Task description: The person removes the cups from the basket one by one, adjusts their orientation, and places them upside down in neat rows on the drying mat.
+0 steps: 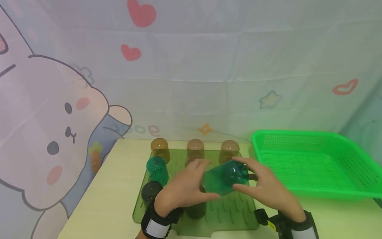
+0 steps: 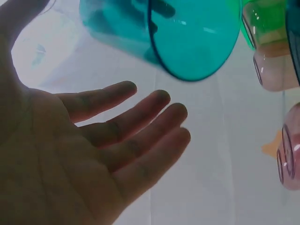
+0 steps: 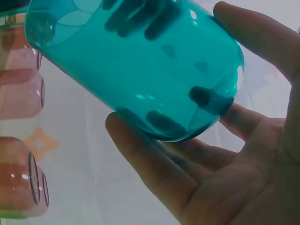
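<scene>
My right hand (image 1: 267,186) grips a clear teal cup (image 1: 222,179) around its base end, holding it tilted above a green drying mat (image 1: 223,224). In the right wrist view, fingers and thumb wrap the rounded end of the teal cup (image 3: 126,79). The cup's open mouth points toward my left hand (image 1: 186,187). Seen from the left wrist, the left hand (image 2: 89,140) has its fingers extended and spread, apart from the cup's rim (image 2: 187,79). Beneath the left hand a dark cup (image 1: 196,209) is partly hidden.
Upside-down cups stand on the mat: amber (image 1: 160,151), teal (image 1: 157,170) and dark grey (image 1: 151,192) at left, a pinkish cup (image 1: 195,149) and a brownish-pink cup (image 1: 229,150) at the back. A green plastic basket (image 1: 304,191) sits at right. A printed cloth (image 1: 194,99) hangs behind.
</scene>
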Demonstrator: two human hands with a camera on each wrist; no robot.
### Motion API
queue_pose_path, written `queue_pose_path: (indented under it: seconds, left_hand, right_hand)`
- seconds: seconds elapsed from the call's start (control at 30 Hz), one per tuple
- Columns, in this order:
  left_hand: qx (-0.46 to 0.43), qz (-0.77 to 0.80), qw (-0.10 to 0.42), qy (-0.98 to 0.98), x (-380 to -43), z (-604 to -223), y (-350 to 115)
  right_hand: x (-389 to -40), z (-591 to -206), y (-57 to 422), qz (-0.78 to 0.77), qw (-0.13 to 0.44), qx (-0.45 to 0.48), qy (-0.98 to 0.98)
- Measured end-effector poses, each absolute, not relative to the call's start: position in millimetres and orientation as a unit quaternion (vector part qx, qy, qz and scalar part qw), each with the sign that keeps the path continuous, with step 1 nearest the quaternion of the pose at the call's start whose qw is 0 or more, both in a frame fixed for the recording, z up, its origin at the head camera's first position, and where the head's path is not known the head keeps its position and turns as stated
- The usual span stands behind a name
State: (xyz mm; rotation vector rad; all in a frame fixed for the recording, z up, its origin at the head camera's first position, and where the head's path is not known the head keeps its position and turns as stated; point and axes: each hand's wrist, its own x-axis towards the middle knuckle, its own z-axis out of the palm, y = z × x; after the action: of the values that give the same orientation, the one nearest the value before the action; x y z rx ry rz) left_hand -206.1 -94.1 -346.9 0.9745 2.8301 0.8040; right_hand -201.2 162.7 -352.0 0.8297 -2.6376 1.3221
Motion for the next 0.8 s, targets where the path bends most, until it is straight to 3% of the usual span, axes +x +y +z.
queue_pose_path:
  seconds: [0.8]
  left_hand:
    - [0.362, 0.223, -0.047, 0.904, -218.4, -360.9, -84.6]
  right_hand:
    - [-202.6, -357.9, 152.1, 0.472, 0.041, 0.303, -0.827]
